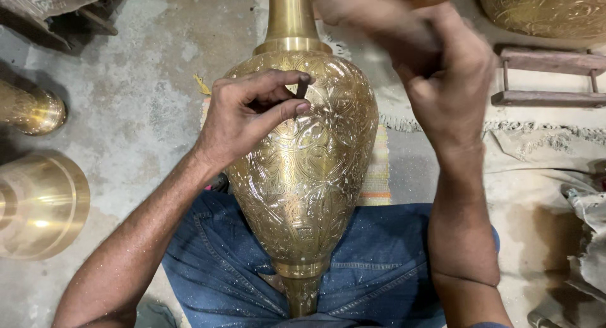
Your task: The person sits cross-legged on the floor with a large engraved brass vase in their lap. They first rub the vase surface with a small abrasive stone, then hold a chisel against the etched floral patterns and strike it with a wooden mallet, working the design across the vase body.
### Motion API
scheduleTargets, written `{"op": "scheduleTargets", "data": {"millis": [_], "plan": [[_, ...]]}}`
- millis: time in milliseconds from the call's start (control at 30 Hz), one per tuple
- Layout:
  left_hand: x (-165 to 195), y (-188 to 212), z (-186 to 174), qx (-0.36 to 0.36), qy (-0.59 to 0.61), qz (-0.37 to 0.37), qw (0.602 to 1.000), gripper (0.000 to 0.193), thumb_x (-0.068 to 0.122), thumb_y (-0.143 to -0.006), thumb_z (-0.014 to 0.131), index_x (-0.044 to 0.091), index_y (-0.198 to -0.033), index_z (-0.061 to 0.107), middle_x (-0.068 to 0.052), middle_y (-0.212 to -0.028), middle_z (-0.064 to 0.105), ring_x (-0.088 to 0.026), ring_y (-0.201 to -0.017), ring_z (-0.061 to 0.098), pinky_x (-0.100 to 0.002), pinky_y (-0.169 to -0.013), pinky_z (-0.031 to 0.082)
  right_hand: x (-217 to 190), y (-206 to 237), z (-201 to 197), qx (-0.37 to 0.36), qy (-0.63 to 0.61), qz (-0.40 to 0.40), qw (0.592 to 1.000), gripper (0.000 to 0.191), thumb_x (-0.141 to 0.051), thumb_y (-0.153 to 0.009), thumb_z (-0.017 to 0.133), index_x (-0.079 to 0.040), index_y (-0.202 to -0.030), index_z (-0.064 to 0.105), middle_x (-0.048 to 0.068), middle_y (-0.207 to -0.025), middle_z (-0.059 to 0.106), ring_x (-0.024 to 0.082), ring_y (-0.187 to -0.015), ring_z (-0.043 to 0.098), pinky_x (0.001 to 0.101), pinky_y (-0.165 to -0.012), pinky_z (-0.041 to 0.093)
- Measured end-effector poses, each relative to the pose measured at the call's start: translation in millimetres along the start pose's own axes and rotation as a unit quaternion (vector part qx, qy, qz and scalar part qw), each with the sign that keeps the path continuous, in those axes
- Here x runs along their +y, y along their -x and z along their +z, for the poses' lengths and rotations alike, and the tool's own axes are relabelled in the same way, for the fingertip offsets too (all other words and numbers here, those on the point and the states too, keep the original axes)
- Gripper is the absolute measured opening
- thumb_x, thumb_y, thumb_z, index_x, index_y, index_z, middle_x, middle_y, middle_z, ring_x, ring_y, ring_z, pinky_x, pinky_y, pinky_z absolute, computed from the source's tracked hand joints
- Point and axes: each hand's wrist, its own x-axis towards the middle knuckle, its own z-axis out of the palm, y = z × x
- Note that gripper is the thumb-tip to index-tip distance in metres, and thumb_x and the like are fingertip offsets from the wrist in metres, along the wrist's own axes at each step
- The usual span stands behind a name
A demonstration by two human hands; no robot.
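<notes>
The fingertips [297, 91] of the left hand [243, 120] pinch a small dark tool [303, 88] between thumb and first finger, and its tip stands against the upper shoulder of the brass vase [303, 170]. The vase lies directly under these fingers, on the person's lap over the blue jeans [379, 271]. Its long axis runs away from the body – narrow foot near the belly, neck [291, 16] far. The left hand is the nearer 1 to the engraved surface; its wrist bends and the forearm comes from lower left. The right hand [442, 76] is raised above and to the right of the vase, blurred – I cannot tell if its fingers hold something. Other brass pieces [38, 202] lie on the concrete floor [145, 82].
</notes>
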Motion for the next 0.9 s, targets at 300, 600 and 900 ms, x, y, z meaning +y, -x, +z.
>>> {"op": "scheduleTargets", "data": {"millis": [300, 600, 900], "plan": [[1, -3, -1, -0.007, 0.000, -0.023, 1.000, 0.034, 0.016, -0.098, 0.077, 0.002, -0.128, 0.070, -0.008, -0.093, 0.081, -0.013, -0.083, 0.080, -0.027, -0.072, 0.067, 18, 14, 13, -0.101, -0.002, 0.006, 0.995, 0.029, -0.010, -0.098, 0.082, -0.008, -0.118, 0.061, 0.005, -0.098, 0.072, 0.019, -0.087, 0.073, 0.0361, -0.076, 0.061], [-2, -5, -3, -0.018, -0.002, -0.048, 0.999, 0.033, 0.016, -0.097, 0.077, 0.004, -0.127, 0.071, -0.008, -0.094, 0.080, -0.012, -0.081, 0.079, -0.025, -0.071, 0.067, 12, 13, 19, -0.138, -0.075, 0.035, 0.987, 0.025, -0.009, -0.097, 0.078, -0.007, -0.112, 0.058, 0.004, -0.086, 0.066, 0.018, -0.074, 0.065, 0.0388, -0.065, 0.054], [-5, -3, -3, -0.020, -0.032, -0.020, 0.999, 0.018, 0.018, -0.098, 0.081, 0.007, -0.111, 0.076, -0.007, -0.090, 0.080, -0.013, -0.080, 0.079, -0.027, -0.070, 0.066, 19, 21, 23, -0.127, -0.027, -0.038, 0.991, 0.017, 0.001, -0.094, 0.068, -0.008, -0.105, 0.058, 0.005, -0.089, 0.069, 0.018, -0.078, 0.070, 0.0350, -0.069, 0.058]]}}
